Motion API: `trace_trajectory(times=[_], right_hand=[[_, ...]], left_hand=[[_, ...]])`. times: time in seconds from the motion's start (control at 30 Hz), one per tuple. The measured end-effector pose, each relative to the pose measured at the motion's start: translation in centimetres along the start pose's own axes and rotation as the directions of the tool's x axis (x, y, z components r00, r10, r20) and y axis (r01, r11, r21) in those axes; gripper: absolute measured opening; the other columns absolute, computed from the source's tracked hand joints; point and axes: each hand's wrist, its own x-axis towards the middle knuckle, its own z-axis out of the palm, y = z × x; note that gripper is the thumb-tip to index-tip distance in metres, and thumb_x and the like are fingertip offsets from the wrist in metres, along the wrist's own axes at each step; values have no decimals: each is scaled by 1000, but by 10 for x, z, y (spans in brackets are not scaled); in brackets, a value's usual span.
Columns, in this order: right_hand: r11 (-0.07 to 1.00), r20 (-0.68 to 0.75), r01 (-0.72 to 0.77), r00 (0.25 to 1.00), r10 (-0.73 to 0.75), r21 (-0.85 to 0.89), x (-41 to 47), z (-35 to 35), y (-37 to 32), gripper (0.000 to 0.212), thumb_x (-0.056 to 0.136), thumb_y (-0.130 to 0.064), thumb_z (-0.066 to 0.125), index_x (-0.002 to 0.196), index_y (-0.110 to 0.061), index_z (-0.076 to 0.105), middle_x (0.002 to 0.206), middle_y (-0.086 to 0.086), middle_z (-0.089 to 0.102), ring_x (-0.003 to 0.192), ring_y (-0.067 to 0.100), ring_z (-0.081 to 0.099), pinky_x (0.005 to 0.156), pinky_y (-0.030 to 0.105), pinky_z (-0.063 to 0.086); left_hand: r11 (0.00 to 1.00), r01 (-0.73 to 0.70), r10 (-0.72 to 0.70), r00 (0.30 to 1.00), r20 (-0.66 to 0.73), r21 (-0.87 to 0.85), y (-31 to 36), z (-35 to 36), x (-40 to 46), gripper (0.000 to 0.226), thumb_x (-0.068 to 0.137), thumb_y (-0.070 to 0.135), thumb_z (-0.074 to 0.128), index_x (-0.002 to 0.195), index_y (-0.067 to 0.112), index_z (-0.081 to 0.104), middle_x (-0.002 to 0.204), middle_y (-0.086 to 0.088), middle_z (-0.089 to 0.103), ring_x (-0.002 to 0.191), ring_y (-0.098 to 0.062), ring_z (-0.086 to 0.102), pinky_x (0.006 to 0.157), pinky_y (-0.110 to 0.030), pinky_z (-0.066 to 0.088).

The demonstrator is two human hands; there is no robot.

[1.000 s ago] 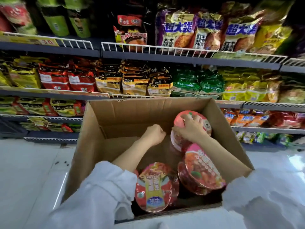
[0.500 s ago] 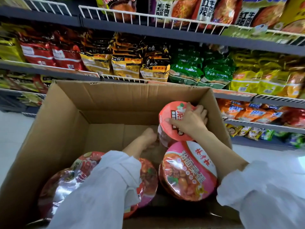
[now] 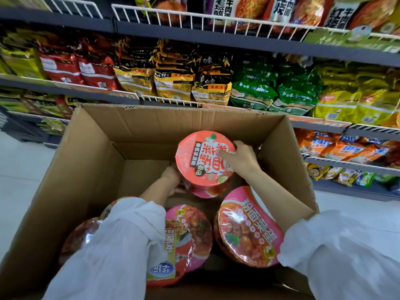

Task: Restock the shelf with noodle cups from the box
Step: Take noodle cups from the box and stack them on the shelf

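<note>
An open cardboard box stands in front of the shelves. Inside it both hands hold one red-lidded noodle cup, lid facing up towards me. My right hand grips its right rim with fingers over the lid. My left hand cups its lower left side, partly hidden behind the cup. Several more noodle cups lie in the box: a pink-lidded cup under my right forearm, another in the middle, and one under my left sleeve.
Store shelves behind the box are packed with bagged noodles in red, yellow, green and orange. White wire rails edge the shelf fronts. Pale tiled floor shows left and right of the box.
The red-lidded cup has risen and tipped upright so its lid faces me. My left hand has moved from the box floor onto the cup's side. The view has come closer to the box.
</note>
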Motion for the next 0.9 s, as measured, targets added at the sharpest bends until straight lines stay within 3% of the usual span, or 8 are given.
trace_trajectory(times=[0.1, 0.2, 0.3, 0.4, 0.5, 0.67, 0.77, 0.9], right_hand=[[927, 186, -207, 970, 154, 314, 11, 16, 4, 99, 56, -68, 71, 133, -10, 47, 129, 9, 57, 119, 27, 54, 104, 43, 43], [838, 417, -326, 899, 132, 437, 9, 22, -2, 52, 78, -54, 65, 113, -14, 64, 114, 8, 68, 111, 24, 60, 107, 42, 38], [811, 488, -338, 870, 75, 478, 9, 24, -4, 42, 85, -55, 55, 104, -18, 66, 109, 8, 70, 104, 23, 63, 96, 37, 45], [799, 489, -358, 868, 93, 484, 5, 24, -7, 42, 86, -56, 52, 100, -18, 66, 102, 7, 71, 96, 22, 64, 81, 36, 47], [809, 473, -344, 876, 94, 477, 0, 26, -9, 48, 80, -61, 57, 102, -20, 67, 105, 8, 71, 106, 27, 61, 102, 48, 39], [823, 346, -237, 937, 53, 516, -24, 35, -20, 76, 61, -82, 53, 116, -30, 64, 118, -1, 67, 119, 24, 53, 113, 55, 20], [812, 295, -162, 955, -13, 561, -46, 38, -39, 68, 78, -76, 42, 125, -29, 57, 126, -1, 62, 121, 22, 50, 113, 54, 18], [775, 202, -34, 972, -121, 631, -82, 37, -74, 40, 93, -56, 36, 109, -25, 57, 96, -6, 66, 90, 11, 60, 79, 30, 43]], left_hand=[[996, 84, -84, 996, 6, -7, -5, -26, -3, 35, 98, 14, 35, 119, -5, 56, 78, -17, 61, 66, -26, 59, 64, -40, 54], [987, 138, -136, 990, 28, -80, -3, -38, -12, 38, 100, 23, 38, 124, -3, 52, 87, -14, 58, 82, -30, 57, 79, -48, 47], [960, 139, -108, 985, 135, -244, 3, -39, -18, 44, 98, 37, 41, 128, 7, 49, 117, -16, 55, 117, -38, 49, 89, -55, 43], [952, 133, -89, 982, 166, -277, 4, -39, -21, 38, 96, 42, 42, 117, 13, 54, 114, -14, 57, 107, -33, 53, 95, -54, 44], [940, 114, -72, 987, 141, -320, 1, -42, -25, 33, 97, 43, 42, 95, 14, 58, 89, -10, 59, 82, -24, 55, 95, -52, 45], [949, 56, -49, 998, 33, -310, 8, -63, -41, 41, 92, 53, 44, 91, 15, 59, 87, -6, 60, 81, -23, 56, 93, -47, 47], [957, 1, -11, 999, -32, -291, 16, -81, -60, 48, 92, 57, 42, 99, 14, 61, 83, -4, 59, 82, -22, 56, 93, -43, 47], [957, -92, 73, 994, -79, -274, 26, -111, -94, 55, 96, 56, 33, 115, 9, 55, 82, -7, 58, 77, -24, 58, 79, -40, 52]])
